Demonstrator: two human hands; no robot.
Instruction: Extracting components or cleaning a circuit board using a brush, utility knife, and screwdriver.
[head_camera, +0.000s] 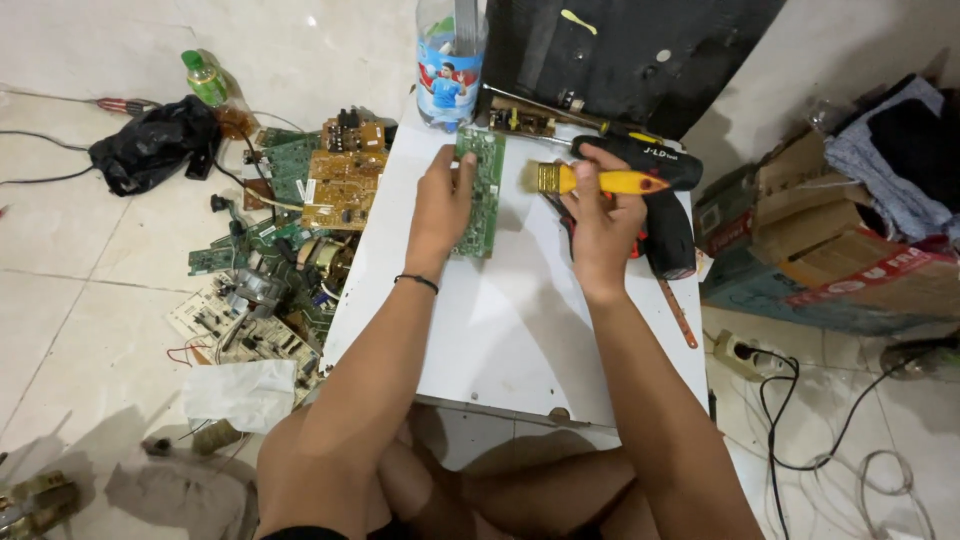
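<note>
My left hand (440, 205) grips a long green circuit board (483, 185) by its left edge, holding it flat on a low white table (520, 330). My right hand (600, 215) is closed on a yellow-handled paintbrush (595, 181), its bristles pointing left, just right of the board. A black cordless drill (665, 195) lies right behind my right hand.
A plastic bottle (448, 65) and a small brown board (520, 122) stand at the table's far end. A heap of circuit boards (300, 230) and a black bag (150, 145) lie on the floor left. Cardboard boxes (830, 250), clothes and white cables (830, 450) sit right.
</note>
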